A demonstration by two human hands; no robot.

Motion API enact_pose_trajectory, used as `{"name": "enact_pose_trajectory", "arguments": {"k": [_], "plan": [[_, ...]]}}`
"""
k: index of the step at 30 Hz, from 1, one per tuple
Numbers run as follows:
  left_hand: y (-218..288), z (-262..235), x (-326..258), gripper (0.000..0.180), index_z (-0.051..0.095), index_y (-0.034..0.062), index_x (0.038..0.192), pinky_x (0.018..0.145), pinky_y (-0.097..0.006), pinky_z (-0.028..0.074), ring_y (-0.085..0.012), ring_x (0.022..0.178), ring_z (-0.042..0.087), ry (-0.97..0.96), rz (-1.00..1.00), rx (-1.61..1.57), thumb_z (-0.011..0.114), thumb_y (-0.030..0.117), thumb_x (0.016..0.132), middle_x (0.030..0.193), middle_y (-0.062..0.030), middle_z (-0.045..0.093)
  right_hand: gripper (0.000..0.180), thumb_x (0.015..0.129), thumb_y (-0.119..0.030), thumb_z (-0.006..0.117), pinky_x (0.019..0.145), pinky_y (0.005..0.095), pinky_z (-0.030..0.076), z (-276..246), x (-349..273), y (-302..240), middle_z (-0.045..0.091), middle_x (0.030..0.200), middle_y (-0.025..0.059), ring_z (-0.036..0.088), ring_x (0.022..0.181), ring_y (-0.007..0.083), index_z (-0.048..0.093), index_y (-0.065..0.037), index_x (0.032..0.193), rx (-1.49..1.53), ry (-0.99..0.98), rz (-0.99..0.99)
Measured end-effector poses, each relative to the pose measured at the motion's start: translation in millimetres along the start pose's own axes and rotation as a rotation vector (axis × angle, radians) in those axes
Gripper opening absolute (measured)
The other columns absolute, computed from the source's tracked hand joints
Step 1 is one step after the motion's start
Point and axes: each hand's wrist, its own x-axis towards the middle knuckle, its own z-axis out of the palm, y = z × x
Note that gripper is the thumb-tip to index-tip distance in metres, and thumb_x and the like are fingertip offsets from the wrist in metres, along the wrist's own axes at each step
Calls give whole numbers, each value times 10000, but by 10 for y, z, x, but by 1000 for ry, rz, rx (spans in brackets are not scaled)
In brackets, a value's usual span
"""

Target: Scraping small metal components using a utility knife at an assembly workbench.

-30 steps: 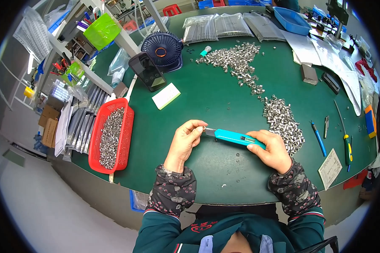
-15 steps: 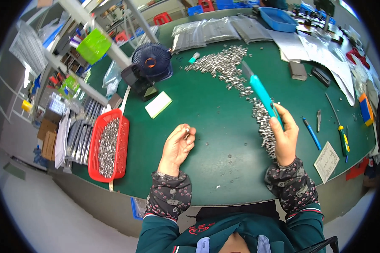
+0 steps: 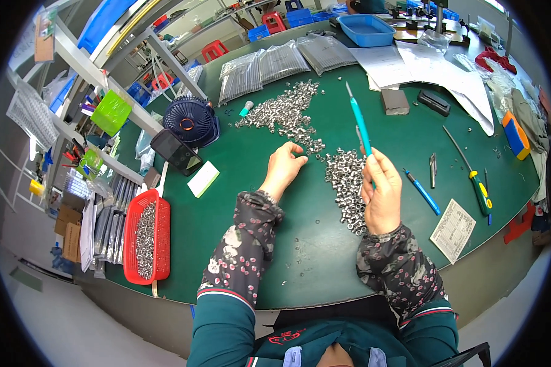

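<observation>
A: Right hand [image 3: 382, 192]?
B: Clamped on the teal knife [image 3: 359, 122], right of frame center. Knife near upright in frame, blade tip toward the top edge.
A: Left hand [image 3: 283, 166]?
B: Frame center, palm down, just below the tail of the far pile of metal rings [image 3: 284, 110]. Thumb and index near each other; can't tell if they meet or pinch a ring.
A: Other rings?
B: Near pile of metal rings [image 3: 346, 196] sits between the two hands, partly behind the right one. More in the red basket [image 3: 164, 235], lower left of frame, on the green counter [image 3: 312, 269]. A few strays lower center.
A: Right of frame?
B: Blue pen-shaped tool [image 3: 423, 194], then a screwdriver [image 3: 480, 192] with yellow-green handle. Printed card [image 3: 453, 229] lies below both.
A: Upper left?
B: Dark blue fan [image 3: 191, 121], phone [image 3: 174, 151] leaning just beside it, pale notepad [image 3: 203, 178] flat below.
A: Top?
B: Blue tray [image 3: 364, 43], right of the bagged stock [image 3: 281, 63].
</observation>
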Motion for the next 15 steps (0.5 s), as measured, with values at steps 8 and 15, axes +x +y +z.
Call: {"name": "enact_pose_trajectory", "arguments": {"k": [8,15], "plan": [[-41,278,169,119,584,98,755,651,-377,456,-291,739,576,165,125,166,590,180,670,756,-123,597,243,829,-116,499,347,139,183,-4,5,-4,398,619,-83,262,425,-26,498,10,1037,25,25,-41],[-123,-24,-208,106,525,43,803,451,-237,383,-122,510,463,64,35,-453,553,133,755,666,-51,528,263,860,-180,452,336,140,182,33,-37,90,345,590,-60,239,401,-9,494,-7,1053,-91,-87,-45]]}}
